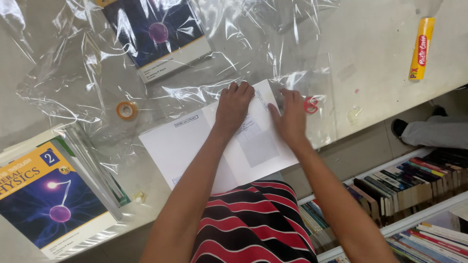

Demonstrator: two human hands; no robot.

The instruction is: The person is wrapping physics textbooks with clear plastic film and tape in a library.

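Pressing flat: both hands are on an open white book [195, 146] lying cover-up near the table's [370, 58] front edge, on a crinkled clear plastic sheet [73, 68]. Left hand [234, 104] is palm down on the book's upper middle, fingers together and curled slightly over the far edge, gripping nothing. Right hand [291, 117] lies flat just beside it at the book's right end, fingers spread and extended, pressing on the sheet where it meets the cover; whether a fold of plastic is under the fingertips can't be told.

Judgement: to do this well, keep the left palm pinning the book so it doesn't slide, and smooth plastic outward with the right, no wrinkles.

Red-handled scissors [310, 104] are just beyond the right hand, partly hidden. Tape roll [126, 110] sits left of the book. A yellow wrap box [421, 47] lies at the far right. One blue physics textbook [53, 199] sits at the front-left corner, another [158, 34] at the far edge.
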